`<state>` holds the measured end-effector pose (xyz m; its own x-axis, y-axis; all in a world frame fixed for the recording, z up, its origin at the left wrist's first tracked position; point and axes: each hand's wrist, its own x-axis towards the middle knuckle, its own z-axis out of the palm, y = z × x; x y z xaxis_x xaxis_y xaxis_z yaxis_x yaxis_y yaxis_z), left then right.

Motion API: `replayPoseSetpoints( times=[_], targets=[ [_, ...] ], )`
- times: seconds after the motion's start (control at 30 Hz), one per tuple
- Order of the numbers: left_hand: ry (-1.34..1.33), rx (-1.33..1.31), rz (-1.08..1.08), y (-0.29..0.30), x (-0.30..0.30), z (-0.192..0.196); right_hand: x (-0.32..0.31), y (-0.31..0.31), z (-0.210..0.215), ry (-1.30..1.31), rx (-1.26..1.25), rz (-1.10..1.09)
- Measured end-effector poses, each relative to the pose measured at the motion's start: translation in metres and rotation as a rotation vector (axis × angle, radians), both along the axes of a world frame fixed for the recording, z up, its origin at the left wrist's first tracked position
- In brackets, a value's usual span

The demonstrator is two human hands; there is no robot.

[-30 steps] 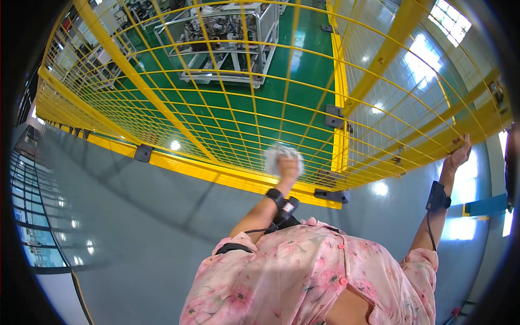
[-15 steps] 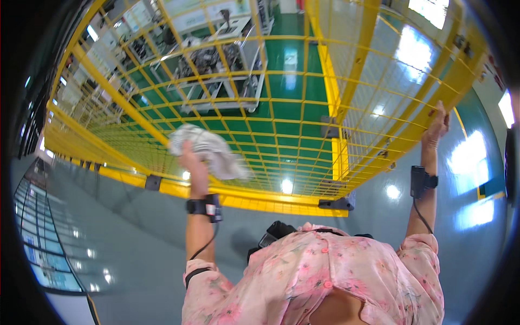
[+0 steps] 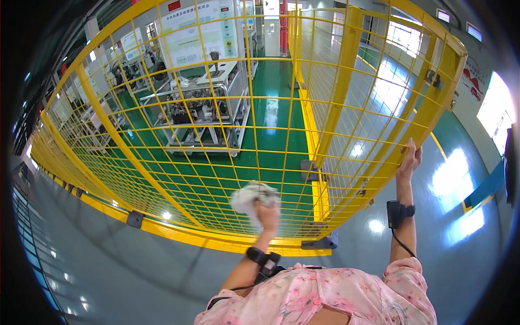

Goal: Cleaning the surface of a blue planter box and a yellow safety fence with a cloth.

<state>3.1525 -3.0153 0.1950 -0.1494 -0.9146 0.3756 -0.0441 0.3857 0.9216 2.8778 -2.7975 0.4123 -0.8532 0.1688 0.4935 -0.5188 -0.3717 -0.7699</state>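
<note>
Bunched in my left hand [image 3: 267,215] is a whitish cloth [image 3: 250,198], pressed against or very close to the yellow wire mesh fence [image 3: 216,136]. Motion blurs that hand and the cloth. On the right, my right hand [image 3: 409,160] grips the edge of a yellow frame post [image 3: 422,127] with its fingers curled round it. A black strap with a small device [image 3: 400,214] sits on my right wrist, and another strapped device [image 3: 264,260] is on the left one.
Behind the mesh stands a wheeled metal frame [image 3: 201,130] carrying machinery, with a display board [image 3: 197,35] behind it on a green floor [image 3: 273,116]. A yellow base rail [image 3: 216,244] with dark feet [image 3: 319,242] runs along the grey floor [image 3: 162,260].
My left hand has swept the cloth to the right across the mesh. The view has tilted up, showing more beyond the fence. My right hand stays on the post.
</note>
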Motion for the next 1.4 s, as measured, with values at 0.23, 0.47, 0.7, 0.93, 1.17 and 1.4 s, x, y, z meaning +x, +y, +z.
replayPoseSetpoints(
  times=[0.23,0.47,0.7,0.93,1.17,1.4],
  targets=[
    [-0.239,0.272,-0.816,0.077,-0.017,0.067,-0.01,0.007,0.002,0.018,0.033,0.071],
    [0.226,-0.479,0.144,-0.094,0.107,0.186,-0.011,0.003,0.0,0.083,-0.009,-0.021],
    [0.021,-0.676,0.385,-0.106,0.056,0.17,-0.024,0.011,-0.012,0.071,-0.063,-0.026],
    [-0.38,-0.478,-0.219,-0.009,0.011,0.084,-0.02,0.01,-0.004,0.09,-0.021,-0.106],
    [-0.367,-0.217,-0.653,0.031,-0.001,0.046,-0.006,-0.003,-0.002,0.06,0.015,0.027],
    [0.038,-1.226,-0.124,0.042,-0.026,0.214,-0.003,0.008,0.004,0.038,0.064,0.013]
  ],
)
